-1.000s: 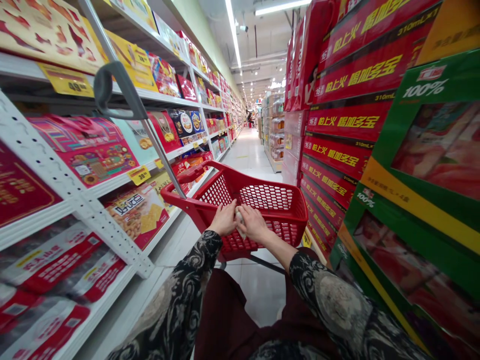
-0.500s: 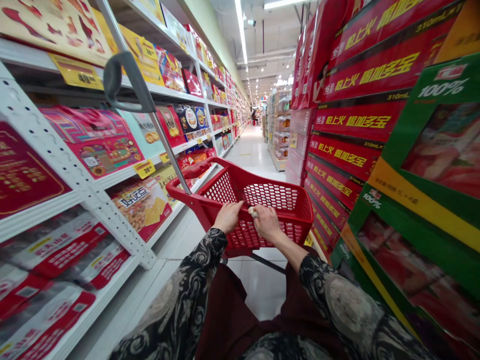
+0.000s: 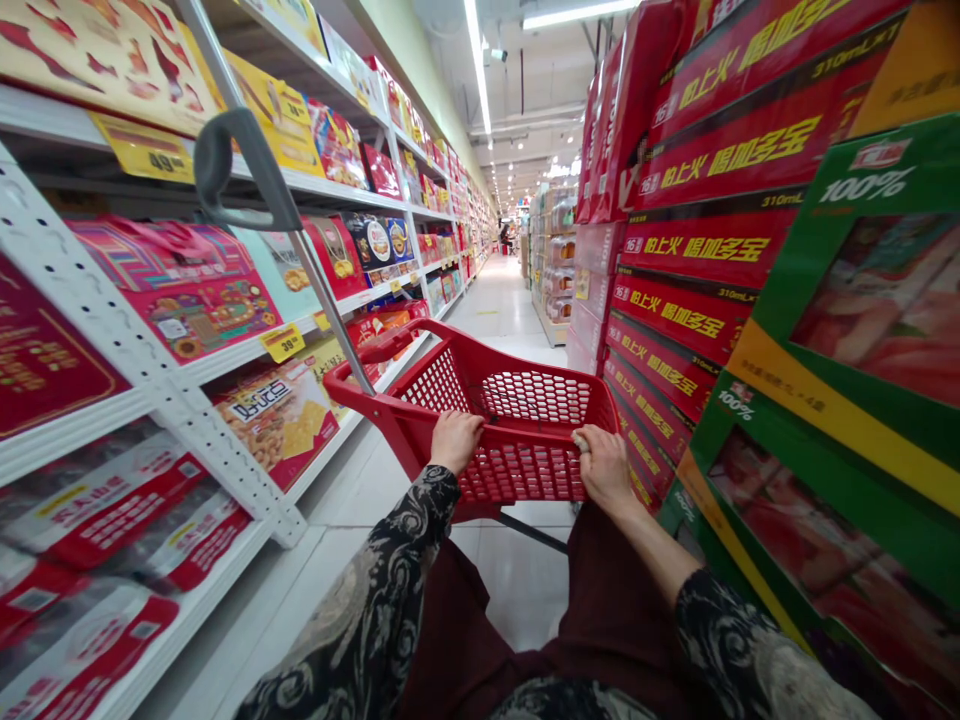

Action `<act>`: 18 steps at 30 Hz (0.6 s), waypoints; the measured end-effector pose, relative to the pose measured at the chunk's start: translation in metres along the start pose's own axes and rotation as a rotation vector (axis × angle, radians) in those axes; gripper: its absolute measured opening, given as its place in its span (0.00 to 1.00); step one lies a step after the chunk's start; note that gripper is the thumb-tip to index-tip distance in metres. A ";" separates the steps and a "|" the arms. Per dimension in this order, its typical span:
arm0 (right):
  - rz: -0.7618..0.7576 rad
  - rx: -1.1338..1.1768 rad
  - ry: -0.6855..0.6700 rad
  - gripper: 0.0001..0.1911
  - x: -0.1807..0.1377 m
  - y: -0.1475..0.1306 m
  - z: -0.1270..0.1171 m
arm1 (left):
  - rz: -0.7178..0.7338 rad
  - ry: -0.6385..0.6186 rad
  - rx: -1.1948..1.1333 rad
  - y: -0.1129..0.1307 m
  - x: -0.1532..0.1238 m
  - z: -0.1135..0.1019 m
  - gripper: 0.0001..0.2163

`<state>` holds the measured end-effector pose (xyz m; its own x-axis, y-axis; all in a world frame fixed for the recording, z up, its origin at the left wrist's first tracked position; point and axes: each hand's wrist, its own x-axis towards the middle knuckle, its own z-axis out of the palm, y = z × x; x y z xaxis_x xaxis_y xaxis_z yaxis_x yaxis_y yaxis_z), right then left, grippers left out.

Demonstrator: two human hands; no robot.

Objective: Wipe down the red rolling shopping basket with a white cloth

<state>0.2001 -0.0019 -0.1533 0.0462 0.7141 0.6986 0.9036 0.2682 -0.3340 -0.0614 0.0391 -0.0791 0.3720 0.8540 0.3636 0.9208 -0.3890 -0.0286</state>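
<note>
In front of me stands a red plastic shopping basket on wheels, with perforated sides and a long metal pull rod that ends in a grey handle at the left. My left hand is closed over the middle of its near rim. Farther right, my right hand grips the same rim close to the corner. A small pale spot shows at the right fingers, too small to name. Both palms and the undersides of the fingers are hidden. I see nothing inside the basket through its mesh.
White shelves with boxed snacks and yellow price tags line the left. Stacked red drink cartons and green boxes crowd the right side. Between them a tiled aisle runs ahead, with a person far off.
My right hand has slid right along the rim, from beside the left hand to near the corner. My left hand stays on the rim. The basket has shifted slightly left in view.
</note>
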 end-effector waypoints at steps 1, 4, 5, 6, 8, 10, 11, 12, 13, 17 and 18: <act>-0.030 0.008 0.000 0.19 -0.001 -0.003 0.004 | -0.012 -0.001 0.017 0.001 0.000 -0.001 0.10; -0.084 0.003 -0.009 0.23 -0.003 -0.006 0.011 | -0.019 -0.006 0.068 0.005 -0.001 -0.003 0.09; -0.089 -0.005 -0.013 0.23 -0.003 -0.003 0.011 | -0.019 -0.008 0.080 0.006 -0.001 -0.003 0.09; -0.089 -0.015 -0.017 0.24 -0.004 0.002 0.011 | -0.018 -0.011 0.084 0.008 -0.001 -0.004 0.09; -0.077 -0.043 -0.017 0.25 -0.005 0.015 0.008 | -0.021 -0.019 0.078 0.013 0.001 -0.004 0.09; -0.045 -0.076 -0.001 0.24 -0.006 0.033 0.005 | -0.028 -0.019 0.061 0.019 0.002 -0.002 0.09; -0.031 -0.091 0.006 0.24 -0.006 0.042 0.004 | -0.030 -0.012 0.048 0.023 0.003 -0.001 0.09; -0.022 -0.103 0.011 0.24 -0.005 0.051 0.003 | -0.028 -0.003 0.034 0.026 0.004 0.000 0.10; -0.020 -0.110 0.015 0.23 -0.004 0.059 0.003 | -0.020 0.005 0.019 0.028 0.004 0.002 0.10; -0.048 -0.071 0.071 0.22 0.004 0.080 0.009 | 0.074 0.060 -0.035 0.030 0.001 0.005 0.11; -0.057 -0.051 0.088 0.22 0.005 0.080 0.012 | 0.081 0.084 -0.038 0.028 0.001 0.005 0.12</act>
<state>0.2678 0.0310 -0.1840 0.0292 0.6385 0.7691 0.9263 0.2718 -0.2608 -0.0346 0.0304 -0.0846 0.4324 0.7882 0.4379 0.8826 -0.4694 -0.0264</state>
